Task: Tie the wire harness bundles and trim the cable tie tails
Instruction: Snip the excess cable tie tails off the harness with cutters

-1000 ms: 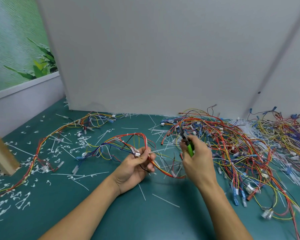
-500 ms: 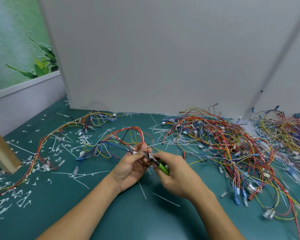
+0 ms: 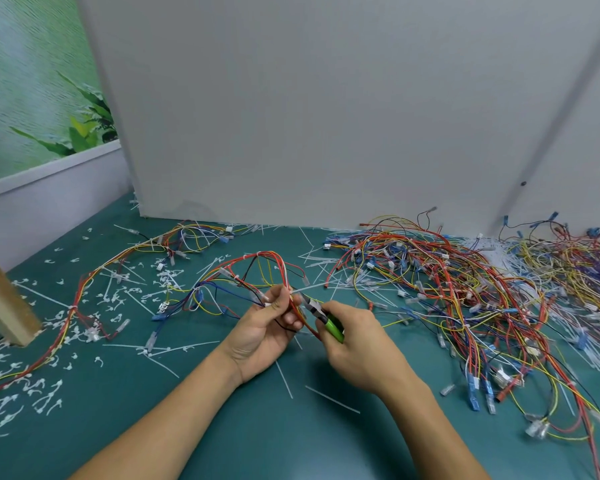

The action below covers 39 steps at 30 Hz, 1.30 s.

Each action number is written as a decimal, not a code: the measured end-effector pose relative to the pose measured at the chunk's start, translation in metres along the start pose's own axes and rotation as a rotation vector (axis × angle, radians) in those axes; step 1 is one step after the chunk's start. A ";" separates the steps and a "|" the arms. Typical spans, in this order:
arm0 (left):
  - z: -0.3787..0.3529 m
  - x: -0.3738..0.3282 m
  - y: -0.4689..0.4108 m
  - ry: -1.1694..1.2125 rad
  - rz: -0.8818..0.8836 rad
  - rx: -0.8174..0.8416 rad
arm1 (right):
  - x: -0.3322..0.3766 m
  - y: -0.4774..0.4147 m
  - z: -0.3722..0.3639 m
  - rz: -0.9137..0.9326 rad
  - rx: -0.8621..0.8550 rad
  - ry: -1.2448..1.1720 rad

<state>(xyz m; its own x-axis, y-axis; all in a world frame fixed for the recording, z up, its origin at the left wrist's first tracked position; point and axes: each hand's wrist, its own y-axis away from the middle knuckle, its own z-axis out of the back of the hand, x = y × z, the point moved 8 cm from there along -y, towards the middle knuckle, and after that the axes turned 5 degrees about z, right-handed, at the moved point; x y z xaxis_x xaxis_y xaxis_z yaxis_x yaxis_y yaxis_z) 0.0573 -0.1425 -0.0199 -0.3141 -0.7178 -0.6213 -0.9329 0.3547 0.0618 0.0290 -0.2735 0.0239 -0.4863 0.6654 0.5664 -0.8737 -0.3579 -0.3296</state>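
Observation:
My left hand grips a bundle of red, yellow, blue and black wires, the wire harness, which arches up over the green table and trails off to the left. A white cable tie tail sticks out to the right from the bundle at my fingertips. My right hand holds green-handled cutters, their dark jaws pointing up-left against the bundle beside my left fingers. Whether the jaws touch the tie is hidden.
A large tangled pile of wire harnesses covers the table's right side. Another long harness runs along the left. Cut white tie tails litter the table. A grey panel stands behind and a wooden post at left.
My right hand has come from the pile on the right over to my left hand, bringing the cutters' jaws to the bundle. My left hand has kept its grip on the wires.

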 end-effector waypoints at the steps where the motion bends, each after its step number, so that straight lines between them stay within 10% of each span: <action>1: 0.000 0.000 0.000 -0.002 0.001 0.001 | 0.000 0.000 0.000 -0.003 0.002 -0.005; 39: 0.007 0.000 -0.003 -0.366 -0.118 -0.079 | -0.002 0.002 -0.009 -0.224 0.029 -0.315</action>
<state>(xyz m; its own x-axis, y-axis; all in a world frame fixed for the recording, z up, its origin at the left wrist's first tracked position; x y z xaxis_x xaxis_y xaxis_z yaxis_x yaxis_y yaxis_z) 0.0610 -0.1398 -0.0256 -0.1340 -0.4849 -0.8642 -0.9741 0.2250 0.0248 0.0282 -0.2692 0.0154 -0.2604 0.4969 0.8278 -0.9568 -0.2474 -0.1525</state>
